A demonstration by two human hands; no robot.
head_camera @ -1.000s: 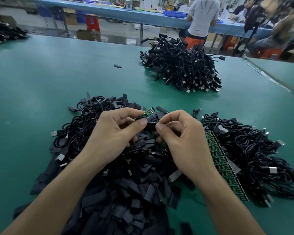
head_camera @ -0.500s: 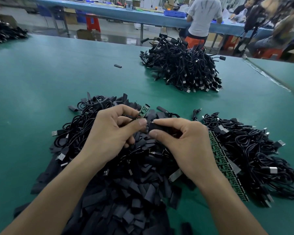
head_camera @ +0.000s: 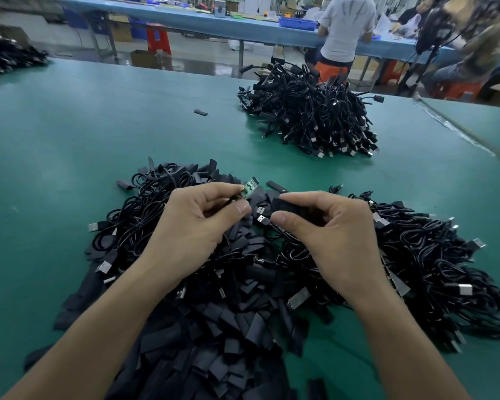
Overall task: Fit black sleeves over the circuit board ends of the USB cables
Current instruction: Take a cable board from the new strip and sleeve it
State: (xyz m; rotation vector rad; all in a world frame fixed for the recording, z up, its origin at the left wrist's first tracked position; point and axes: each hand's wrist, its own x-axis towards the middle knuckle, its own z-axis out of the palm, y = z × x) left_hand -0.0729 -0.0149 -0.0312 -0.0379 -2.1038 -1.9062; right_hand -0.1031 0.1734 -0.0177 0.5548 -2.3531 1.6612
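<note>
Beyond left hand point(head_camera: 191, 226) pinch, circuit board point(head_camera: 250, 187)

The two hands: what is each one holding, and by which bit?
The left hand pinches the green circuit board by its lower end. The right hand pinches a black sleeve between thumb and forefinger.

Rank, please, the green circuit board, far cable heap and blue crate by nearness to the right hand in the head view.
1. Green circuit board, just left.
2. Far cable heap, straight ahead.
3. Blue crate, on the back bench.
</note>
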